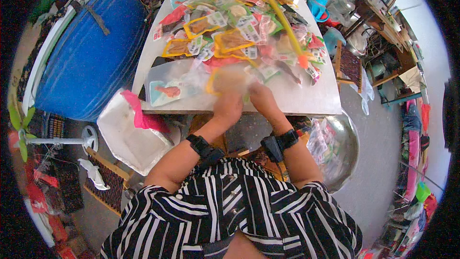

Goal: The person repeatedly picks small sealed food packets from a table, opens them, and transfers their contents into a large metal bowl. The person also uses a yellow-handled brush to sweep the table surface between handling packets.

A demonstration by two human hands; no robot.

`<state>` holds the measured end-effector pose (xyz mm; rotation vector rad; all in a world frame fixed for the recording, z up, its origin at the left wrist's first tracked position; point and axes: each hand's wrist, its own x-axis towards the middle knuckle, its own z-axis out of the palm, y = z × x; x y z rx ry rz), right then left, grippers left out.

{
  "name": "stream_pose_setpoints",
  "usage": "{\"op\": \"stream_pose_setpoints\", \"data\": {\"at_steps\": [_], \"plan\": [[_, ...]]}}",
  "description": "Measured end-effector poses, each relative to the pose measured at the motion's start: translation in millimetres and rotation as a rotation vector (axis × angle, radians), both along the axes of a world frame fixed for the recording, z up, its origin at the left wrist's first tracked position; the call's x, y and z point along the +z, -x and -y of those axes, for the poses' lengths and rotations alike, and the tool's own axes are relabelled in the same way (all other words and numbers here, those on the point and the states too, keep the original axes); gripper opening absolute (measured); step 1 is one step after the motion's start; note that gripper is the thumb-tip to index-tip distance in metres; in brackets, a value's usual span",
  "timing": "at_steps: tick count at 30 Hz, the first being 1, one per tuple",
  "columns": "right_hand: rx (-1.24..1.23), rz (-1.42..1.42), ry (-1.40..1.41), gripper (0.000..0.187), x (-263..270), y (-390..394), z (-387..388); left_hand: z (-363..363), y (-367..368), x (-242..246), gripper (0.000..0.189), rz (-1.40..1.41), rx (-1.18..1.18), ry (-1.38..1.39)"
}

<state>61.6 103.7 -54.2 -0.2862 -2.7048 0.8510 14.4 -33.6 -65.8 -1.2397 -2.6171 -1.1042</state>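
My left hand [230, 104] grips a yellow-edged plastic food packet [228, 80], blurred by motion, at the front of the white table. Close beside it, my right hand [264, 97] has its fingers drawn together near the packet's right edge; blur hides whether they pinch it. Beyond both hands spreads a heap of sealed food packets [235, 39] with yellow, red and green edges. To the left lies a clear plastic bag [172, 82] with a light-blue packet [169, 91] printed with a drumstick. A yellow tube [282, 19] with orange ends rests across the heap.
The white table's [316, 102] front edge runs just below my hands. Under its left corner stands a white foam box [125, 136] with a pink bag [140, 111] over its rim. A metal basin [354, 151] holding packets sits at right. A large blue tub [93, 50] stands left.
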Motion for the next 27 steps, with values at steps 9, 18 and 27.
{"op": "stream_pose_setpoints", "data": {"at_steps": [9, 18, 27], "plan": [[-0.124, 0.234, 0.371, 0.015, -2.4, -2.0, 4.2, -1.8, -5.0, -9.8, 0.012, -0.027, -0.070, -0.123], [0.003, 0.145, -0.057, 0.017, 26.9, 27.0, -56.2, -8.6, -1.6, -7.6, 0.007, -0.077, -0.124, -0.042], [0.070, -0.131, -0.463, 0.030, 47.3, 125.3, -48.5, -8.2, -1.5, 0.5, 0.006, -0.048, -0.103, 0.051]]}}
